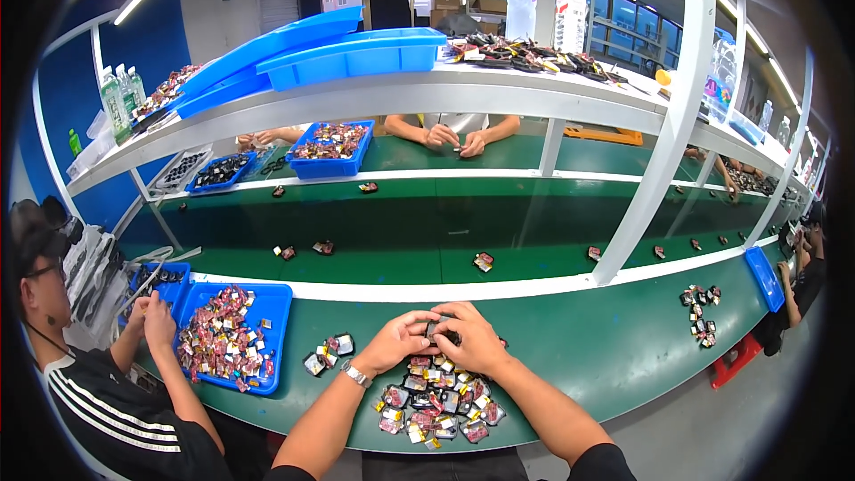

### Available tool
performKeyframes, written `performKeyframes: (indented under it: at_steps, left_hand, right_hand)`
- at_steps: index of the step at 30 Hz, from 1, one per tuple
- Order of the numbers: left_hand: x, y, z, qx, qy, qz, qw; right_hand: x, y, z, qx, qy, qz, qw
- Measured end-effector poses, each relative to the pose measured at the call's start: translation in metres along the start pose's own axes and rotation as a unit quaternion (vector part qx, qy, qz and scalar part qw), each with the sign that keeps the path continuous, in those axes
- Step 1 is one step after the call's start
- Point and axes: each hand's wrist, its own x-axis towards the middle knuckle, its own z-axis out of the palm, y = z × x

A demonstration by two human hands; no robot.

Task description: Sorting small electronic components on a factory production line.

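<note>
My left hand (399, 341) and my right hand (474, 341) meet over the green worktable (570, 338). Between their fingertips is a small black casing (448, 336), partly covered by the fingers. Right below them spreads a pile of small electronic modules (436, 403) with black edges, red boards, silvery-white blocks and yellow tape. To the left of my left wrist lies a little group of similar modules (328, 354). The left wrist wears a metal-banded watch (356, 376).
A blue tray (283, 321) heaped with red and white parts stands at left, beside a co-worker (107, 392). Beyond a white rail runs a green conveyor belt (392, 258) carrying scattered modules. Overhead, a white shelf (427, 93) on posts holds blue trays and bottles. More modules (702, 312) lie right.
</note>
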Motion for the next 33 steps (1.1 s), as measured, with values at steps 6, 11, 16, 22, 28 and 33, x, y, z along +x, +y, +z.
performKeyframes:
  at_steps: [6, 11, 16, 22, 28, 33]
  left_hand:
    - [-0.002, -0.004, -0.001, 0.006, 0.009, -0.005, 1.0]
    - [0.004, -0.007, 0.001, -0.029, 0.036, -0.001, 0.999]
    - [0.004, -0.011, -0.002, -0.06, 0.036, 0.011, 0.998]
    - [0.004, -0.012, -0.002, -0.053, 0.04, 0.013, 0.998]
    - [0.003, -0.019, -0.006, -0.05, 0.047, 0.02, 0.997]
    - [0.004, -0.02, -0.006, -0.061, 0.041, 0.022, 0.997]
  right_hand:
    - [-0.002, -0.001, -0.003, 0.081, -0.06, 0.022, 0.995]
    - [-0.006, 0.004, 0.004, 0.031, 0.006, 0.021, 0.999]
    - [-0.005, 0.003, 0.014, -0.001, 0.077, 0.007, 0.997]
    - [-0.006, 0.0, 0.016, 0.02, 0.088, 0.021, 0.996]
    - [-0.01, 0.002, 0.027, 0.066, 0.098, 0.082, 0.99]
    - [-0.011, 0.004, 0.031, 0.08, 0.104, 0.107, 0.986]
